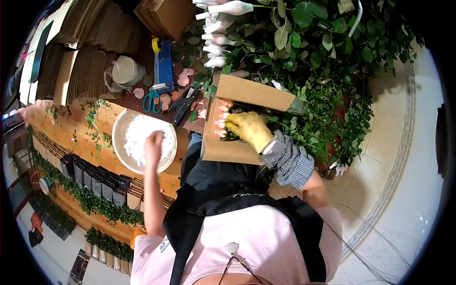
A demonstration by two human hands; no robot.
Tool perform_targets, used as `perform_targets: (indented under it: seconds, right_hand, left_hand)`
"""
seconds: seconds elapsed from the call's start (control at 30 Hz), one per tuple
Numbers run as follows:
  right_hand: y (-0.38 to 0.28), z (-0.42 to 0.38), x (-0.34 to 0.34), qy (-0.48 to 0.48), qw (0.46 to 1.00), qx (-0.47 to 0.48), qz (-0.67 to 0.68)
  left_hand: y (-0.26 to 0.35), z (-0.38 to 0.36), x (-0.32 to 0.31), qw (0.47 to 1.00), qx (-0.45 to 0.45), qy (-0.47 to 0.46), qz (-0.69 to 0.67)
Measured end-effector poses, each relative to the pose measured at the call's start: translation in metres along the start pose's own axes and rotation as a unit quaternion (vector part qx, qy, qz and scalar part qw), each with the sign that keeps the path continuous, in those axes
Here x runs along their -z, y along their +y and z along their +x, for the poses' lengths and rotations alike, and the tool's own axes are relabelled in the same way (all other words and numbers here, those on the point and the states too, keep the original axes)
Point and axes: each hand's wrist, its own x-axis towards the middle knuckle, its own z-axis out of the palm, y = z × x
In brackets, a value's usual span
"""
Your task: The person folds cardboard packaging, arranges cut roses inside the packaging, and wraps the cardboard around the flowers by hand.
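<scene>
My left hand [153, 141] is over a round white basket [117, 124] of small white pieces, perhaps foam sleeves. Its fingers are curled together, and what they hold, if anything, is hidden. On my right hand [249, 128] is a yellow glove, with a checked sleeve cover above it. Its fingers curl down on a row of pink and white roses [222, 118]. The roses lie on an unfolded sheet of corrugated cardboard [232, 153] before me, their leafy stems pointing right. A cardboard flap [256, 91] stands behind them.
Teal scissors [152, 100], a black stapler-like tool [183, 105], a blue tape dispenser [163, 66] and a white tub [127, 71] stand at the left, near stacked cardboard [97, 33]. Sleeved roses [218, 40] and dense foliage [327, 57] fill the back right.
</scene>
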Motion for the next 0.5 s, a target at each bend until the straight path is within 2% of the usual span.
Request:
perform_targets:
  seconds: [0.03, 0.07, 0.1, 0.13, 0.17, 0.23, 0.27, 0.3, 0.37, 0.5]
  right_hand:
    - [0.007, 0.001, -0.018, 0.010, 0.999, 0.022, -0.040]
    - [0.002, 0.004, -0.025, -0.044, 0.993, -0.010, -0.110]
    - [0.000, 0.007, -0.032, -0.099, 0.978, -0.042, -0.180]
    - [0.024, 0.010, -0.064, -0.103, 0.964, 0.012, -0.245]
    - [0.027, 0.015, -0.071, -0.103, 0.964, 0.009, -0.246]
    - [0.024, 0.024, -0.074, -0.128, 0.957, -0.043, -0.256]
    - [0.027, 0.019, -0.067, -0.116, 0.967, -0.006, -0.225]
    - [0.027, 0.017, -0.065, -0.117, 0.968, -0.010, -0.221]
    - [0.029, 0.015, -0.062, -0.070, 0.975, 0.034, -0.210]
    - [0.050, 0.018, -0.080, -0.025, 0.983, 0.118, -0.141]
  left_hand:
    - [0.033, 0.001, -0.026, 0.990, 0.009, -0.101, -0.097]
    - [0.073, -0.005, -0.049, 0.973, 0.011, -0.149, -0.177]
    - [0.072, 0.003, -0.077, 0.975, -0.034, -0.183, -0.124]
    - [0.060, 0.017, -0.101, 0.973, -0.098, -0.208, -0.019]
    - [0.051, 0.017, -0.123, 0.977, -0.136, -0.163, 0.035]
    - [0.045, 0.016, -0.141, 0.978, -0.115, -0.170, -0.032]
    - [0.046, 0.012, -0.141, 0.979, -0.117, -0.165, -0.017]
    - [0.043, 0.012, -0.143, 0.978, -0.116, -0.170, -0.015]
    - [0.043, 0.011, -0.144, 0.960, -0.037, -0.198, -0.194]
    - [0.026, 0.018, -0.145, 0.966, -0.055, -0.208, -0.145]
